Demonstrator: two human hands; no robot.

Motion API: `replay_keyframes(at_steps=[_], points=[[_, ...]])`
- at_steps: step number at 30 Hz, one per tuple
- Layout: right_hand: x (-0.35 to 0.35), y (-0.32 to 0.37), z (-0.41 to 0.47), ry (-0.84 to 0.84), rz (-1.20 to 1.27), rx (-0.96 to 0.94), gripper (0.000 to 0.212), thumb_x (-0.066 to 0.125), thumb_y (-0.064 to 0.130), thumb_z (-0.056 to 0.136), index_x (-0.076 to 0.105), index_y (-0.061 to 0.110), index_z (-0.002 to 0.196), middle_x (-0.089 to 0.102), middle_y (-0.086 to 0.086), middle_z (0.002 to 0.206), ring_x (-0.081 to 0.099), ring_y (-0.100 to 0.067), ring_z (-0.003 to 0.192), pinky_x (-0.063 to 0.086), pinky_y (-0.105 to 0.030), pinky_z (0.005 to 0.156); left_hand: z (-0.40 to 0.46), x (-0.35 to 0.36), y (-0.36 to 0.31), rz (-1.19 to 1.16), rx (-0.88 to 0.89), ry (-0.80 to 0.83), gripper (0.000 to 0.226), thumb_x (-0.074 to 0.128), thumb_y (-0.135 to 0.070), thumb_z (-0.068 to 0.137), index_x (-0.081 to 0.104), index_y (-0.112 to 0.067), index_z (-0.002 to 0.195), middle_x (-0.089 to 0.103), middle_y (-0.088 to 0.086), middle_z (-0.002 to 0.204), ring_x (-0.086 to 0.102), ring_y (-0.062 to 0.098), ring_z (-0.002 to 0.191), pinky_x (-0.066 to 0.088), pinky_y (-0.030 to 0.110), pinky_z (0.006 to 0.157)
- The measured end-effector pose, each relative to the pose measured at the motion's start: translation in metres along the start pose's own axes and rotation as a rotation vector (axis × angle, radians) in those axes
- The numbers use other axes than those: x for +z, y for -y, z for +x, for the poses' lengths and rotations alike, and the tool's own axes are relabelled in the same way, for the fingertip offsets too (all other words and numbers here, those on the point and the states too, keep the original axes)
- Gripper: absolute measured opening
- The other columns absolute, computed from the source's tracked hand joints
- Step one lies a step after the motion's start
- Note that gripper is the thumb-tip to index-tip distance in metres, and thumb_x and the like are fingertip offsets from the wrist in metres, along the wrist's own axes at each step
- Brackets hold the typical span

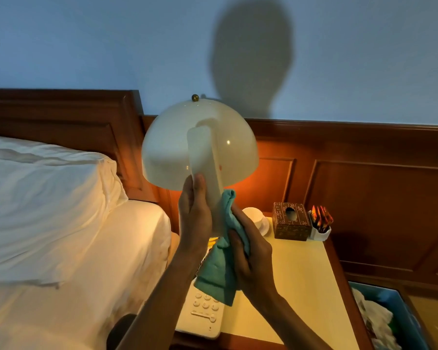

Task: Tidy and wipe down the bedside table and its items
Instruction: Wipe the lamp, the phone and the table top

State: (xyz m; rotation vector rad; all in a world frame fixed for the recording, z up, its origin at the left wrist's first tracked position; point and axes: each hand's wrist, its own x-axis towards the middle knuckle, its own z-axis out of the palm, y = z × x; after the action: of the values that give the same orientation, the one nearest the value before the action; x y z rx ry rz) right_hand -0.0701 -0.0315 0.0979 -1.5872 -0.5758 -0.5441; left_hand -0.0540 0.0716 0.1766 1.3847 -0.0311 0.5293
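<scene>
1. Teal cloth (219,269), soft and terry-looking, bunched in the right hand (250,251) with the fingers curled round it – it's pressed against the lower end of a white handset (205,160) and hangs down in a loose fold.
2. That handset is smooth matte plastic, a long rounded slab held upright. The left hand (195,218) grips its lower part, thumb lying up along the face. Small red mark on its edge at about 3 o'clock, too small to read.
3. Behind it, one glossy cream dome lamp (172,147) with a little brass ball on top, glowing orange underneath.
4. Bedside table (296,286) – pale yellow flat top, dark wood edge. Phone base (202,317) sits at 6 o'clock of the top, white plastic with round keys; can't read the keys.
5. At 12 o'clock on the table: one white cup on a saucer (257,219), glossy ceramic.
6. At 1 o'clock: one brown box (291,222), patterned with pale markings I can't make out, oval hole in the top. Just beside it, a white holder (320,233) stuffed with red-orange sachets, count unclear.
7. At 9 o'clock of the view, a bed with a crumpled white pillow (43,198) and a panelled wooden headboard (61,114).
8. At 5 o'clock, a blue bin (400,317) with white crumpled stuff inside.
</scene>
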Motion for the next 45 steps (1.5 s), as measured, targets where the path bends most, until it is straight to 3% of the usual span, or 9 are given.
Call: replay_keyframes(at_steps=[5,10,13,16,19,25,33,38,45], points=[[-0.011,-0.027,-0.026,-0.111,0.35,0.509,0.026,0.052,0.03,0.096,0.063,0.024,0.119,0.068,0.003,0.114,0.065,-0.021,0.106,0.055,-0.036,0.087,-0.007,-0.042,0.004,0.085,0.052,0.06,0.023,0.03,-0.033,0.102,0.052,-0.031,0.108,0.071,-0.018,0.085,0.068,0.004,0.077,0.055,0.021,0.065],[-0.015,-0.043,-0.034,-0.154,0.89,1.046,0.057,0.048,0.053,0.092,0.065,0.008,0.122,0.068,-0.019,0.107,0.067,-0.029,0.091,0.056,-0.04,0.076,-0.009,-0.113,0.047,0.185,-0.11,0.273,0.033,0.049,-0.039,0.094,0.053,-0.017,0.119,0.069,0.009,0.087,0.067,0.029,0.064,0.058,0.039,0.061],[-0.003,-0.067,-0.044,-0.06,0.753,1.214,0.061,0.071,0.048,0.079,0.067,0.002,0.119,0.066,-0.024,0.114,0.065,-0.036,0.097,0.052,-0.047,0.087,-0.014,-0.148,0.085,0.429,-0.224,0.317,0.05,0.07,-0.046,0.077,0.053,-0.023,0.118,0.066,0.002,0.092,0.069,0.027,0.07,0.061,0.038,0.063],[0.011,-0.091,-0.048,-0.169,0.412,1.276,0.057,0.082,0.024,0.059,0.068,-0.001,0.109,0.07,-0.024,0.101,0.066,-0.037,0.088,0.055,-0.052,0.081,-0.02,-0.169,0.118,0.569,-0.343,0.286,0.055,0.08,-0.04,0.075,0.053,-0.023,0.12,0.063,0.001,0.101,0.069,0.007,0.083,0.057,0.019,0.059],[0.027,-0.104,-0.048,-0.344,0.179,1.203,0.016,0.06,0.009,0.085,0.065,0.006,0.099,0.067,-0.016,0.093,0.063,-0.029,0.083,0.054,-0.036,0.066,-0.02,-0.176,0.142,0.55,-0.485,0.248,0.046,0.076,-0.026,0.081,0.051,-0.02,0.119,0.065,0.005,0.098,0.07,0.015,0.073,0.055,0.022,0.058],[0.088,-0.124,-0.049,-0.168,-0.494,0.478,0.04,0.057,0.006,0.091,0.054,0.01,0.131,0.051,-0.005,0.129,0.047,-0.015,0.119,0.041,-0.011,0.096,0.003,-0.182,0.184,0.541,-0.691,0.223,0.043,0.081,-0.021,0.073,0.056,-0.023,0.108,0.065,0.005,0.101,0.064,0.024,0.095,0.055,0.042,0.079],[0.123,-0.177,-0.046,0.433,-1.02,0.099,0.023,0.08,0.016,0.071,0.067,0.015,0.09,0.061,-0.004,0.089,0.055,-0.021,0.081,0.052,-0.03,0.059,0.021,-0.186,0.203,0.538,-0.773,0.287,0.041,0.087,-0.019,0.066,0.06,-0.025,0.097,0.068,0.003,0.093,0.067,0.019,0.083,0.052,0.026,0.059],[0.141,-0.187,-0.017,0.48,-1.165,0.249,0.017,0.05,0.012,0.094,0.064,0.008,0.103,0.057,-0.01,0.11,0.048,-0.028,0.105,0.045,-0.033,0.076,0.023,-0.193,0.216,0.511,-0.757,0.307,0.041,0.086,-0.021,0.068,0.061,-0.027,0.099,0.071,-0.001,0.091,0.069,0.018,0.082,0.052,0.024,0.06],[0.111,-0.19,-0.009,0.766,-0.871,0.272,0.035,0.062,0.023,0.089,0.065,0.021,0.124,0.053,0.0,0.12,0.039,-0.018,0.11,0.04,-0.033,0.092,0.022,-0.195,0.227,0.47,-0.768,0.277,0.038,0.085,-0.019,0.07,0.06,-0.025,0.097,0.069,-0.002,0.092,0.065,0.017,0.086,0.048,0.027,0.064]])
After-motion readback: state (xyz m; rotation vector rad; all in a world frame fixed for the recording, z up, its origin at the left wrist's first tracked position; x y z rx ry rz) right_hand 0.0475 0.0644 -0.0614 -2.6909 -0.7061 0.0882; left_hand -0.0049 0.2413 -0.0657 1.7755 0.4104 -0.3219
